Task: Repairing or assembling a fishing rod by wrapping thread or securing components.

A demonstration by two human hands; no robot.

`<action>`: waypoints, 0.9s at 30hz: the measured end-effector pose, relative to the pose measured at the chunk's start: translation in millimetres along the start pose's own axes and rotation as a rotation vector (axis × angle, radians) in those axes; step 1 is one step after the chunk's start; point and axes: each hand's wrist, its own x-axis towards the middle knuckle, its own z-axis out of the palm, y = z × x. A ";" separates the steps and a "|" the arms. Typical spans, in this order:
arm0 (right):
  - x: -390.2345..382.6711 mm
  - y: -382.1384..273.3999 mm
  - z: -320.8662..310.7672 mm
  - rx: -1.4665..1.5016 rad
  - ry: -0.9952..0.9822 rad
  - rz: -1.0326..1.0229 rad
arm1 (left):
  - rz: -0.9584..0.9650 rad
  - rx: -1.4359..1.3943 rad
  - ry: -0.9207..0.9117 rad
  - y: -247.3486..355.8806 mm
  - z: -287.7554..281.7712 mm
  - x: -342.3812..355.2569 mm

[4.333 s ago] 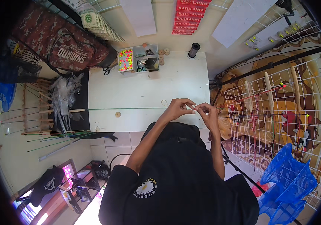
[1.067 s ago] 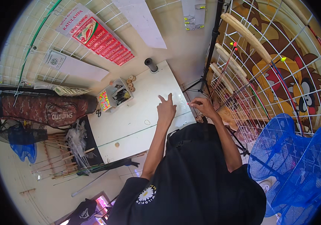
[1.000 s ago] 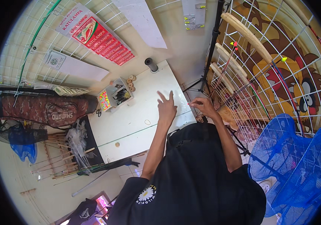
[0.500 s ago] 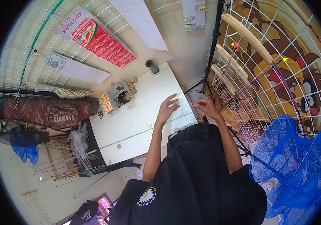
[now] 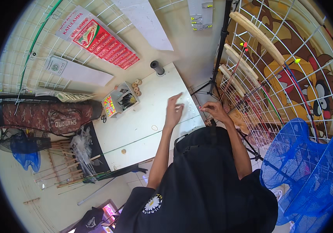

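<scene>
Over the table (image 5: 143,128), my left hand (image 5: 173,110) has settled lower, fingers loose and empty; right hand (image 5: 213,110) stays curled, contents unclear.

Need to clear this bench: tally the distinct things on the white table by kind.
Black cylinder: 1
Compartment box: 1
Wooden spools: 4
Small ring: 1
Small wooden disc: 1
Total: 8

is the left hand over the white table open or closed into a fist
Open. The left hand is held above the white table with its fingers stretched out and slightly apart, nothing visible in its grasp.
</scene>
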 end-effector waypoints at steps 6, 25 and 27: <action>-1.2 -0.8 -2.1 -0.016 -0.011 0.029 | 0.421 0.243 -0.374 24.9 15.1 14.2; 0.4 -3.8 -0.6 -0.038 0.084 0.037 | 0.004 0.030 -0.396 21.5 6.4 17.8; 0.3 -2.2 -0.9 -0.032 0.101 0.040 | -0.092 -0.014 -0.393 20.9 5.5 17.8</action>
